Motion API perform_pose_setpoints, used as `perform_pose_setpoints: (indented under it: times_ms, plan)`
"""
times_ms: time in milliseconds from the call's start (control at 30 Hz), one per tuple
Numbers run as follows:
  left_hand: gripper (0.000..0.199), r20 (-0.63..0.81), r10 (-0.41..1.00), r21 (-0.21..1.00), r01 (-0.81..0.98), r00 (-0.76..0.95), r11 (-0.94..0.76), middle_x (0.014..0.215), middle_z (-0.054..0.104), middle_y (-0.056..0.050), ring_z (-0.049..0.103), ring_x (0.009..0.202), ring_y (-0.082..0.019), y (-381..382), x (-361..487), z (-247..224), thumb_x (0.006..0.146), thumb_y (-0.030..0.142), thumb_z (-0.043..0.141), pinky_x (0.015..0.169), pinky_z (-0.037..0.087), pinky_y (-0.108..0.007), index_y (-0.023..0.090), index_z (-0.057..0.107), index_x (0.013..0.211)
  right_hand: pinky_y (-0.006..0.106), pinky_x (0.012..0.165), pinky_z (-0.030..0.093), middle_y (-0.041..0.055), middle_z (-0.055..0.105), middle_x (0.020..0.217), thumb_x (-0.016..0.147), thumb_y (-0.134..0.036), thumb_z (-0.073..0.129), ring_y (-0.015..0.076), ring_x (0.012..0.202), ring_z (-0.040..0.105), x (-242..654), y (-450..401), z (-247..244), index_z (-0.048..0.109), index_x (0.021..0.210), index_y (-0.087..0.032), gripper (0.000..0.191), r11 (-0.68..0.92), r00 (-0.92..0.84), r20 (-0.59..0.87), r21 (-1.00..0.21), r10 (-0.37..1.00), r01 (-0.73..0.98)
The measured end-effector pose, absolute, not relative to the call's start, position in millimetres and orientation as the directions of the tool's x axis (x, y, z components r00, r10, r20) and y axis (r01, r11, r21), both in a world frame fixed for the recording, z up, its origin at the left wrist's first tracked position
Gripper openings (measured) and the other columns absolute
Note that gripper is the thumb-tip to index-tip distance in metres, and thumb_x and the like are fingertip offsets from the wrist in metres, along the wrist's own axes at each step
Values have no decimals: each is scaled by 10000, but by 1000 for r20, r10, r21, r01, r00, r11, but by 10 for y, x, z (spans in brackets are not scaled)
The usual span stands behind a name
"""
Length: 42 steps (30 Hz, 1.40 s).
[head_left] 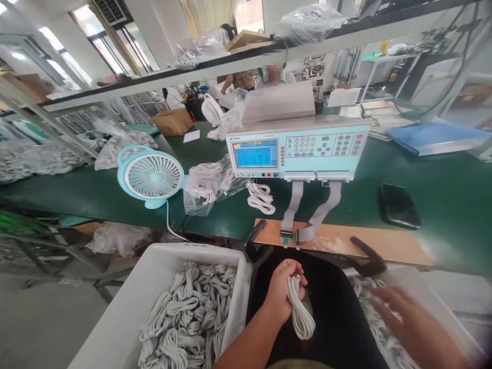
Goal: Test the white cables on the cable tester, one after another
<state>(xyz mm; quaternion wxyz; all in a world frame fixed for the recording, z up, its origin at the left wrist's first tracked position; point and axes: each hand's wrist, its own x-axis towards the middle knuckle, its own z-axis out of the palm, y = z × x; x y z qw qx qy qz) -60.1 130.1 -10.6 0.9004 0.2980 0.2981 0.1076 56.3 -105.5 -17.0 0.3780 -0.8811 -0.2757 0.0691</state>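
In our left hand (283, 289) we hold a white cable bundle (300, 310), looped into a long, narrow coil, its rounded end hanging down and slightly right over our dark lap.

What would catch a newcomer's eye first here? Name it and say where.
Probably the pale blue instrument with its lit screen, just above centre, then the round fan to its left. Nearer, the left hand holds a white cable bundle; a bin heaped with more stands at lower left.
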Motion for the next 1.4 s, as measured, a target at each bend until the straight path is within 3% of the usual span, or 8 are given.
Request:
perform_pose_setpoints:
  times_ms: [133, 333, 433, 533, 800, 1033, 1133, 1400]
  plan:
    - [121, -448, 389, 682, 26, 805, 731, 594, 509, 14, 434, 473, -87, 1124, -567, -83, 672, 227, 576, 408, 298, -184, 158, 551, 769, 294, 684, 478, 49, 626, 825, 896, -359, 482, 201, 755, 607, 125, -491, -126, 648, 904, -248, 200, -339, 662, 96, -799, 743, 496]
    - [99, -288, 615, 924, 44, 734, 380, 743, 524, 3, 486, 700, -115, 1096, -662, -41, 734, 219, 556, 652, 385, -212, 169, 593, 811, 254, 593, 424, 14, 564, 706, 911, -317, 447, 160, 634, 539, 0, 120, -174, 585, 782, -199, 222, -151, 610, 167, -888, 775, 435]
    - [152, -292, 616, 926, 55, 732, 373, 773, 541, -1, 495, 732, -128, 1184, -685, -76, 764, 306, 579, 667, 387, -223, 174, 594, 837, 246, 581, 410, -2, 550, 673, 895, -376, 466, 155, 616, 509, 119, 241, -250, 548, 744, -200, 246, -154, 675, 113, -934, 729, 323]
    - [242, -358, 542, 877, 76, 760, 474, 651, 500, 18, 449, 599, -101, 1311, -663, -131, 715, 379, 656, 573, 358, -221, 149, 584, 728, 243, 571, 397, -17, 510, 638, 860, -442, 506, 153, 607, 475, 211, 374, -323, 537, 720, -200, 282, -142, 751, 75, -965, 656, 221]
    - [302, -478, 445, 743, 78, 758, 665, 654, 563, -14, 514, 605, -112, 1612, -632, -261, 622, 365, 771, 562, 438, -229, 114, 647, 733, 249, 527, 383, -10, 517, 593, 770, -512, 622, 141, 554, 444, 269, 630, -500, 588, 696, -170, 352, -55, 783, -90, -996, 615, -71]
    - [358, -409, 495, 852, 128, 767, 507, 623, 590, -20, 526, 578, -129, 1692, -603, -339, 586, 403, 782, 568, 479, -263, 102, 691, 758, 242, 502, 365, -27, 491, 580, 759, -520, 643, 122, 531, 415, 288, 612, -494, 594, 709, -162, 365, -21, 784, -114, -992, 610, -127]
    - [331, -350, 483, 905, 157, 803, 395, 591, 578, -11, 507, 544, -125, 1742, -598, -358, 658, 428, 721, 558, 460, -261, 108, 682, 736, 237, 492, 349, -30, 493, 579, 756, -506, 656, 113, 524, 405, 282, 617, -444, 602, 719, -157, 355, -22, 781, -144, -986, 607, -164]
    - [332, -152, 406, 987, 158, 901, 20, 635, 535, -10, 479, 612, -137, 1932, -601, -275, 834, 375, 514, 573, 365, -235, 157, 580, 592, 227, 482, 355, -17, 557, 544, 633, -488, 767, 110, 493, 440, 230, 719, -335, 604, 657, -158, 369, 82, 726, -374, -858, 577, -507]
